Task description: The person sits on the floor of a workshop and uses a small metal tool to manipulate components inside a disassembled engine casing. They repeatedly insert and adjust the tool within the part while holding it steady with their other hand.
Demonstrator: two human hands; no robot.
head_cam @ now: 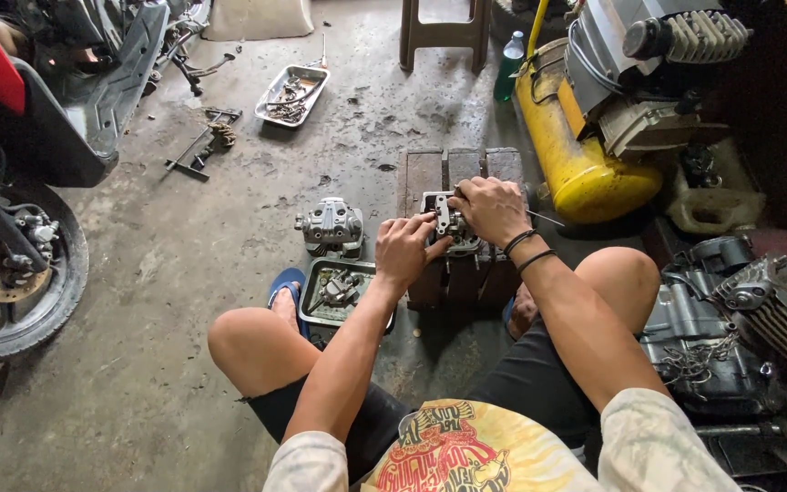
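Two bare hands meet over a small metal engine part (453, 228) on a block of worn wooden planks (462, 173) at the middle of the floor.

Far left, a motorcycle wheel (11, 273) with a rusty brake disc stands on the stained, gritty concrete. Further in, a shallow steel tray (311, 77) of small parts lies well apart from the hands. A finned grey cylinder head (332, 225) sits just left of the block, and a second tray (316, 273) of oily bits lies beside a blue sandal (286, 281).

The left hand (403, 251) curls closed against the part's near side. The right hand (492, 208) covers its top, fingers wrapped round it and apparently pinching a thin rod (546, 219); the fist hides the exact hold. Right of them stands a smooth yellow compressor tank (576, 164), and then a greasy dark engine block (740, 310).
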